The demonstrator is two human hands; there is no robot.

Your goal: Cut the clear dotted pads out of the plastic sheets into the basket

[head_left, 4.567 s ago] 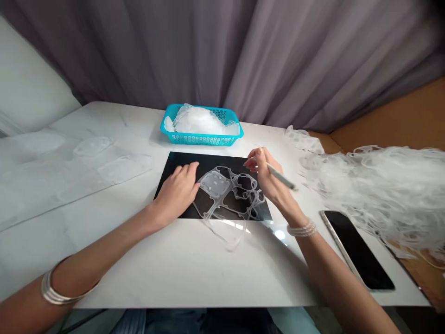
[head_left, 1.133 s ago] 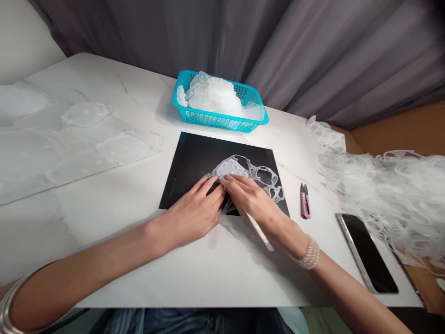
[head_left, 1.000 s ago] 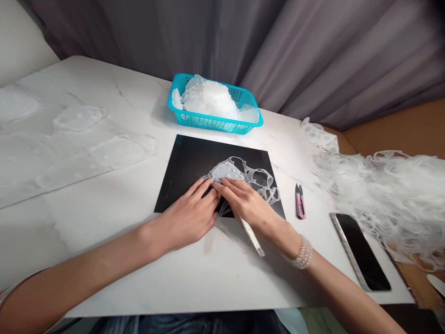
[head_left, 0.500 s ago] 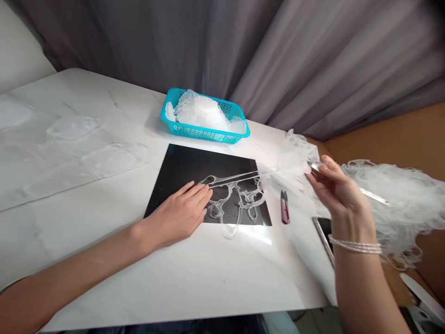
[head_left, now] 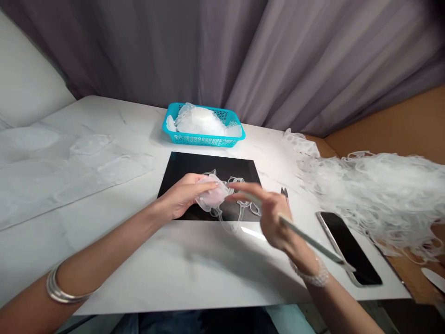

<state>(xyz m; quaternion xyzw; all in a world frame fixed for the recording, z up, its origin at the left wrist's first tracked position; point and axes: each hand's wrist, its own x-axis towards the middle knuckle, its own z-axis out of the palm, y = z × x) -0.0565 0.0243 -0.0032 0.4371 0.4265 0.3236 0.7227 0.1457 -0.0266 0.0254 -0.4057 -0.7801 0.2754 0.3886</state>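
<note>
My left hand (head_left: 186, 192) is closed on a thin, translucent white sheet piece (head_left: 212, 197), holding it over the black mat (head_left: 184, 162). Close beside it, my right hand (head_left: 273, 208) reaches toward the piece's right edge with finger and thumb, blurred by motion. Long slim metal tweezers (head_left: 309, 241) lie through the right hand, their rear end sticking out past the wrist. Whether the right fingertips touch the piece I cannot tell. Looped clear offcut strips (head_left: 239, 215) lie on the mat below both hands.
Behind the mat stands a blue basket (head_left: 205, 139) heaped with white pieces. Small thread snips (head_left: 285, 191) lie partly hidden behind my right hand. A phone (head_left: 351, 246) and a big pile of white strips (head_left: 382, 195) are at right. Clear sheets (head_left: 86, 181) cover the left.
My right hand has swung in from the right to the mat. My left hand has lifted off the mat and now holds the white piece. The strip stretched between the hands is gone.
</note>
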